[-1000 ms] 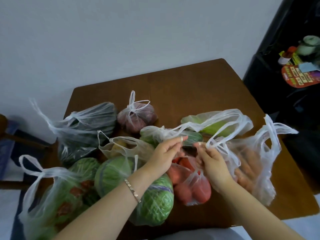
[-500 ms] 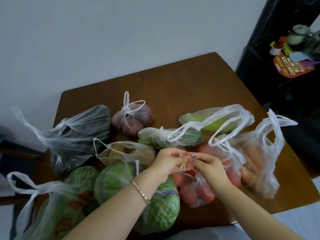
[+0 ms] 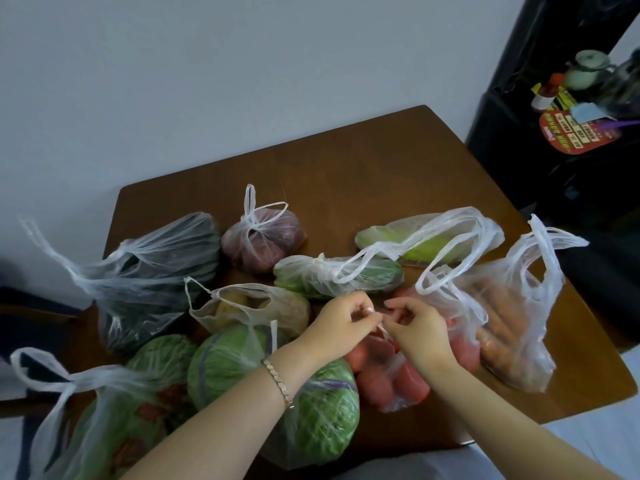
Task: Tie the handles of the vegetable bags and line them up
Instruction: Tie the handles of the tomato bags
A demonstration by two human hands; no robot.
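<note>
Several thin clear plastic bags of vegetables lie on a brown table (image 3: 363, 168). My left hand (image 3: 341, 322) and my right hand (image 3: 415, 327) meet over the tomato bag (image 3: 391, 379), each pinching one of its thin handles between the fingertips. A carrot bag (image 3: 512, 327) with loose handles lies right of it. Behind are a cucumber bag (image 3: 332, 277), a pale lettuce bag (image 3: 426, 242) and a knotted bag of red onions (image 3: 263, 237). To the left lie a potato bag (image 3: 256, 306), cabbage bags (image 3: 322, 410) and a dark greens bag (image 3: 156, 271).
Another bag with green and red vegetables (image 3: 114, 427) hangs over the table's near left corner. A black cabinet (image 3: 571, 140) with a kettle and packets stands at the right. A white wall is behind the table. The back half of the tabletop is bare wood.
My hands let go of the long handles of the bags behind, came down together over the tomato bag and took its handles. The camera view shifted slightly.
</note>
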